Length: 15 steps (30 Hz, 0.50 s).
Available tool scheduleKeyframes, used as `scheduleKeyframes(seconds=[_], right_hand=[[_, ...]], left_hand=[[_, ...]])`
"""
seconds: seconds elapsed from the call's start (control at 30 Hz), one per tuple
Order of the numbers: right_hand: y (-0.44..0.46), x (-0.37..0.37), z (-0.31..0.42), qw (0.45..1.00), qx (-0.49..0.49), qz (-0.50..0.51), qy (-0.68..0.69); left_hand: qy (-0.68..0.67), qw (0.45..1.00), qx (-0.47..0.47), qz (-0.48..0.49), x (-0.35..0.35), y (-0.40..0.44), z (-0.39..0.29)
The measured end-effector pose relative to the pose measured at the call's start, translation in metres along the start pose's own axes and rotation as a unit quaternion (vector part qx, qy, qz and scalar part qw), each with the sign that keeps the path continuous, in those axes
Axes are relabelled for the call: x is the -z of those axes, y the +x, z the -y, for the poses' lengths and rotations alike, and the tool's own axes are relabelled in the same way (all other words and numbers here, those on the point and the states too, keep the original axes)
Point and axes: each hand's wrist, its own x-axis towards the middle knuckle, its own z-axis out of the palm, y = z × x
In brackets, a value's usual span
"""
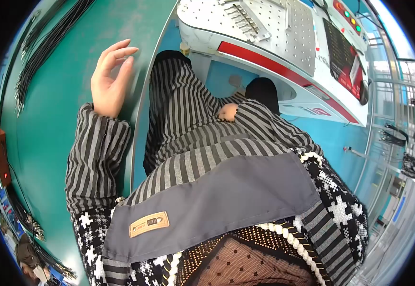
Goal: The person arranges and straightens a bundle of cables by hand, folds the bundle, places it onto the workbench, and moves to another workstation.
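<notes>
My left hand [111, 81] lies at the right-hand edge of the green tabletop [64, 143], its fingers loosely bent and the thumb apart from them, with nothing in it. In my lap is my right hand [227, 112], mostly covered by the striped sleeve, so its fingers cannot be made out. It lies against the striped apron [179, 105]. A bundle of black cables [50, 50] with light-coloured ends lies on the green top, to the left of my left hand and apart from it.
Right of my knees stands a white machine [202, 35] with a perforated metal plate [293, 43]. A metal fixture with a row of slots [243, 19] sits on the plate. A dark control panel [343, 57] is beside it. More cables [29, 217] and a person [29, 257] are at lower left.
</notes>
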Motion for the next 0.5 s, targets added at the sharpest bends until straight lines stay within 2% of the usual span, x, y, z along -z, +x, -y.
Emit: scheduleKeyframes(seconds=[0.13, 0.23, 0.3, 0.33, 0.37, 0.47, 0.5], right_hand=[[-0.054, 0.019, 0.024, 0.974, 0.06, -0.212, 0.041], [-0.078, 0.028, 0.033, 0.957, 0.065, -0.266, 0.095], [-0.1, 0.034, 0.039, 0.924, 0.063, -0.373, 0.057], [-0.104, 0.035, 0.03, 0.918, 0.102, -0.37, 0.098], [-0.121, 0.04, 0.038, 0.899, 0.113, -0.411, 0.106], [-0.171, 0.056, 0.06, 0.839, 0.104, -0.533, 0.047], [-0.193, 0.061, 0.063, 0.834, 0.12, -0.536, 0.064]], left_hand=[[-0.031, 0.999, 0.034, -0.003, -0.001, -0.004, -0.002], [-0.026, 0.999, 0.024, 0.001, 0.0, -0.005, 0.001], [-0.013, 1.0, 0.008, -0.002, 0.002, -0.004, 0.004], [-0.03, 1.0, 0.003, -0.005, 0.002, -0.004, 0.004], [-0.04, 0.999, 0.001, -0.009, 0.004, -0.003, 0.003], [-0.017, 0.999, -0.008, -0.032, 0.013, -0.002, 0.006], [0.005, 0.999, -0.013, -0.046, 0.017, -0.001, 0.004]])
